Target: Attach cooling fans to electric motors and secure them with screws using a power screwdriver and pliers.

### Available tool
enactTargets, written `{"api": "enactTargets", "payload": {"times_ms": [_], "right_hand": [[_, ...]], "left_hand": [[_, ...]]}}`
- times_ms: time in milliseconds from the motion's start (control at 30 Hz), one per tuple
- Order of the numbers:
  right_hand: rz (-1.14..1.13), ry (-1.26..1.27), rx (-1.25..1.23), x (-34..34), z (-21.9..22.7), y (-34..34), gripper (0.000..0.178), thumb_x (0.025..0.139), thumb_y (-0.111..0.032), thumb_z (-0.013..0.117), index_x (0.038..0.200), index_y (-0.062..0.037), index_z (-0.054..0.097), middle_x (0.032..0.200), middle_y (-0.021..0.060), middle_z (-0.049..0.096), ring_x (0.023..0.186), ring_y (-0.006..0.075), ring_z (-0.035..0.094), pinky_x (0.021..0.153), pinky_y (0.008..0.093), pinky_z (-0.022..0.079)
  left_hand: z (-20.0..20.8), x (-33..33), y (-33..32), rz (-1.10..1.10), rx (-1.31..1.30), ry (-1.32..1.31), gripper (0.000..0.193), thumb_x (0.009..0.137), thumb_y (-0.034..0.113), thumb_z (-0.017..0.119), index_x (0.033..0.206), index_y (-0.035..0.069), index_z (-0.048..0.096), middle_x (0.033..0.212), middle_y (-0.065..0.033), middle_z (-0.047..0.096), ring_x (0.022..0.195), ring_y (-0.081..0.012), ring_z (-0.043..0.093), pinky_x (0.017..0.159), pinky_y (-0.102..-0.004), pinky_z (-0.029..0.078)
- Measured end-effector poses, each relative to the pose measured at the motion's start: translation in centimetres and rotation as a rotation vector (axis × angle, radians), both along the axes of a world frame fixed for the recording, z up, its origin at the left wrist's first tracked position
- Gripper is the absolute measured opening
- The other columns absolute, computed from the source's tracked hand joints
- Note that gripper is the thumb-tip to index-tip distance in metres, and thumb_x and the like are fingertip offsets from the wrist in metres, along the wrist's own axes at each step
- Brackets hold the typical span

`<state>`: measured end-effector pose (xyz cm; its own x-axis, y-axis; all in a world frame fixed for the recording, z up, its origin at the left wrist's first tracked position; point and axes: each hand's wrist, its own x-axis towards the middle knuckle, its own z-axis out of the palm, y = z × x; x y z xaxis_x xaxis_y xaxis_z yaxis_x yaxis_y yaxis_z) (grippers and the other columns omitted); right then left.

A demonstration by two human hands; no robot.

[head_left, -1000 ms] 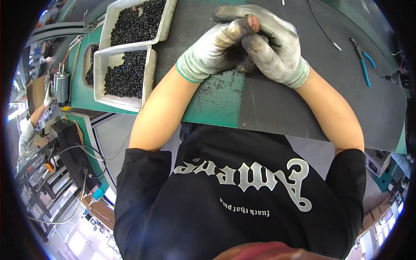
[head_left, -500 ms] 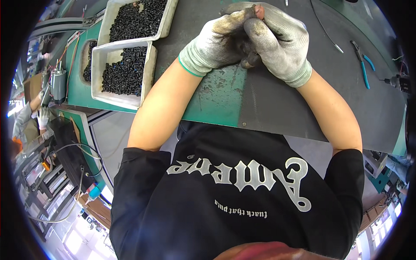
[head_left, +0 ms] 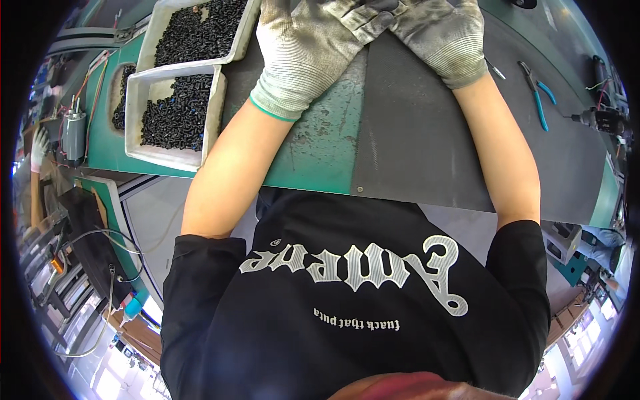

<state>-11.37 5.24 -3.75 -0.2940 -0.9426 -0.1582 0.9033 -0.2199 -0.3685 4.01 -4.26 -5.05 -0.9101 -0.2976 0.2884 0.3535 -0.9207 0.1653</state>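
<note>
My left hand (head_left: 310, 50), in a worn white knit glove with blackened palm, is turned palm up with its fingers spread. My right hand (head_left: 437, 40), gloved likewise, also lies palm up and open beside it. The fingers meet or overlap near the middle, and some tips are cut off by the upper edge. Nothing shows in either palm. Left of my left hand stand two white bins, a far bin (head_left: 250, 37) and a near bin (head_left: 133, 113), holding many small black parts (head_left: 180, 110).
Blue-handled pliers (head_left: 541, 107) lie to the right on the dark mat (head_left: 427, 147). Beside my right wrist is a thin metal cable tip (head_left: 495, 69). A black power tool (head_left: 600, 122) sits at the right edge. Another person's gloved hand (head_left: 40, 148) shows far left.
My hands were pressed together with fingers folded inward; now they have opened out palm up and moved farther up in view. The view has shifted slightly.
</note>
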Motion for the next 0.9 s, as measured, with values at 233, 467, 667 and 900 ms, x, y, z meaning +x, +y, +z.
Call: {"api": "enactTargets", "payload": {"times_ms": [233,467,667,900], "right_hand": [[0.140,0.004,-0.151,-1.7,-1.8,0.6,0.076,0.095,-0.064,0.033,0.128,0.0018,0.050,0.119,0.0194,0.060,0.104,0.0370,0.058,0.095,0.0500,0.045],[0.117,-0.030,-0.029,-0.6,-0.9,0.3,0.069,0.096,-0.058,0.040,0.127,0.0031,0.047,0.114,0.0184,0.058,0.104,0.0385,0.057,0.097,0.0517,0.045],[0.105,0.051,-0.009,-0.5,-0.8,0.4,0.064,0.094,-0.052,0.047,0.126,0.0036,0.046,0.113,0.0196,0.056,0.105,0.0394,0.056,0.098,0.0536,0.043],[0.143,0.103,-0.050,-0.7,-0.9,0.4,0.058,0.095,-0.047,0.049,0.125,0.0032,0.050,0.117,0.0202,0.058,0.105,0.0393,0.058,0.097,0.0519,0.044]], "left_hand": [[-0.6,-0.4,0.2,0.044,0.003,-0.233,0.065,0.096,0.048,0.041,0.130,-0.006,0.049,0.130,-0.0244,0.054,0.120,-0.0389,0.051,0.106,-0.0477,0.038],[-3.9,-3.0,-1.2,-0.195,-0.429,0.406,0.053,0.093,0.034,0.048,0.126,-0.007,0.050,0.118,-0.0211,0.060,0.102,-0.0284,0.058,0.089,-0.0405,0.046],[-0.6,-0.4,1.0,-0.123,-0.144,-0.233,0.054,0.093,0.037,0.049,0.125,-0.006,0.052,0.111,-0.0198,0.063,0.097,-0.0276,0.059,0.088,-0.0375,0.046],[-4.3,-3.8,-0.5,-0.126,-0.388,0.454,0.060,0.094,0.043,0.048,0.128,-0.007,0.050,0.117,-0.0201,0.062,0.096,-0.0294,0.060,0.089,-0.0381,0.045]]}}
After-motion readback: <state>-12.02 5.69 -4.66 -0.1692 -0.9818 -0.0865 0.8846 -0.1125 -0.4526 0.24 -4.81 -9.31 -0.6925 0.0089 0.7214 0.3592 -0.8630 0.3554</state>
